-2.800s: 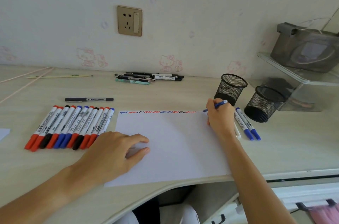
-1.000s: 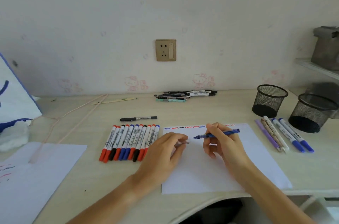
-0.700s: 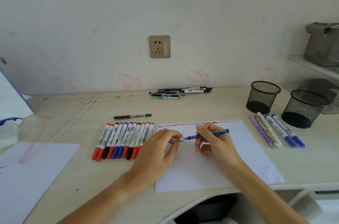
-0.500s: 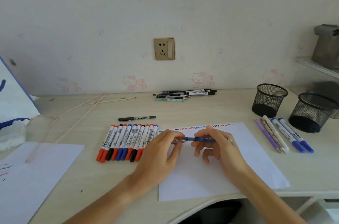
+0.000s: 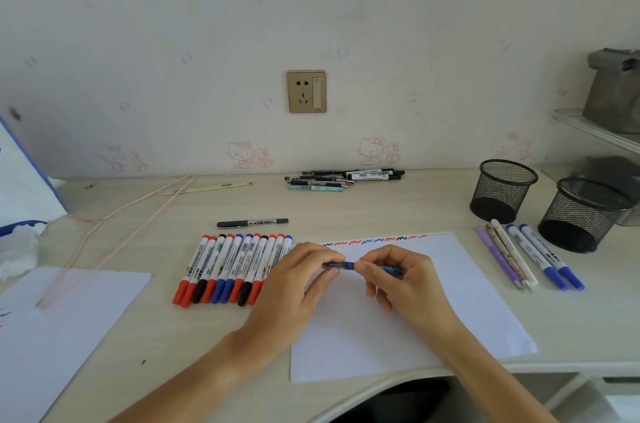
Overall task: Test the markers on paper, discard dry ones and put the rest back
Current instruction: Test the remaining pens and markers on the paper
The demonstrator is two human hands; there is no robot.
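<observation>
A slim blue plastic marker (image 5: pixel 349 265) is held level above the white paper sheet (image 5: pixel 450 301), its long axis left to right, pinched at one end by the left hand (image 5: pixel 294 287) and at the other by the right hand (image 5: pixel 405 284).

The blue pen (image 5: pixel 349 265) has left the paper's (image 5: pixel 450 301) top edge — both hands now pinch it level, capped.

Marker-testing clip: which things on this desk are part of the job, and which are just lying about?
In the job:
blue pen, gripped by left hand and right hand
test sheet
marker row
mesh cups
pens beside cups

Lying about:
wall socket
chopsticks
tissue
</observation>
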